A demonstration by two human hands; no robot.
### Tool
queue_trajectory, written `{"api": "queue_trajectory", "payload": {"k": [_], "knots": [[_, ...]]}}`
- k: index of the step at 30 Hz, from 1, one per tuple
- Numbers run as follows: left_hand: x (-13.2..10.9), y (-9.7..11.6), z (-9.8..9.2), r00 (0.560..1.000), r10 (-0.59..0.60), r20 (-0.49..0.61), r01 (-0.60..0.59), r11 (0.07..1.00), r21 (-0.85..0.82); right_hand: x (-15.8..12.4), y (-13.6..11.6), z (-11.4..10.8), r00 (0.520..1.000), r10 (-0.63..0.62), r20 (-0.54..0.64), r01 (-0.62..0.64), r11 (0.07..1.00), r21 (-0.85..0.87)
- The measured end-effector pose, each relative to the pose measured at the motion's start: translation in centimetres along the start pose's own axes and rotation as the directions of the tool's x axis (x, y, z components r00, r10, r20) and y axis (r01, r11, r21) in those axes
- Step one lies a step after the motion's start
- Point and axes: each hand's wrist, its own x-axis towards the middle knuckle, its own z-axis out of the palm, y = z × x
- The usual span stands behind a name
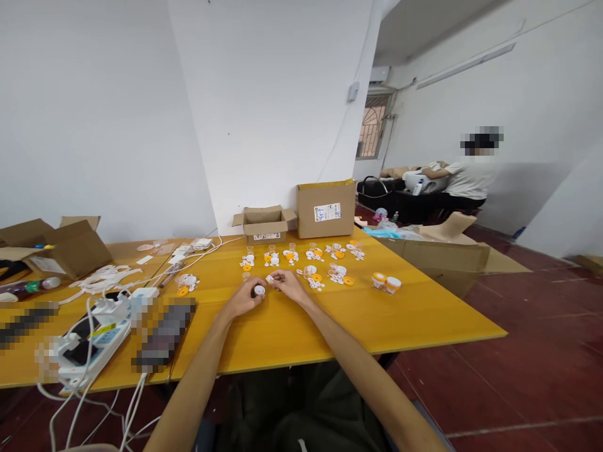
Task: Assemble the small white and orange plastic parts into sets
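Note:
My left hand (245,296) is closed around a small dark cylinder with a white cap (259,290), low over the yellow table (292,326). My right hand (288,284) is beside it, its fingers pinched on a small white part (270,279) that nearly touches the cylinder. Just beyond the hands lie several small sets of white and orange plastic pieces (313,254) in two loose rows. Two little assembled jars with orange and white lids (386,282) stand to the right.
An open small cardboard box (264,224) and a taller closed box (326,208) stand at the table's far edge. At left are a power strip with cables (94,339), white strips and another open box (66,248). A seated person (466,179) works at the far right.

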Motion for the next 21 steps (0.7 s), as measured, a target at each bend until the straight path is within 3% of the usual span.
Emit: {"api": "queue_trajectory", "payload": {"k": [13, 21], "knots": [[-0.32, 0.31, -0.14, 0.997, 0.076, -0.002, -0.073, 0.957, 0.282, 0.06, 0.14, 0.08, 1.000, -0.013, -0.008, 0.013, 1.000, 0.002], [-0.64, 0.60, -0.11, 0.995, 0.098, -0.028, -0.086, 0.954, 0.288, 0.19, 0.50, 0.09, 0.999, -0.033, -0.007, 0.033, 0.999, -0.033]]}}
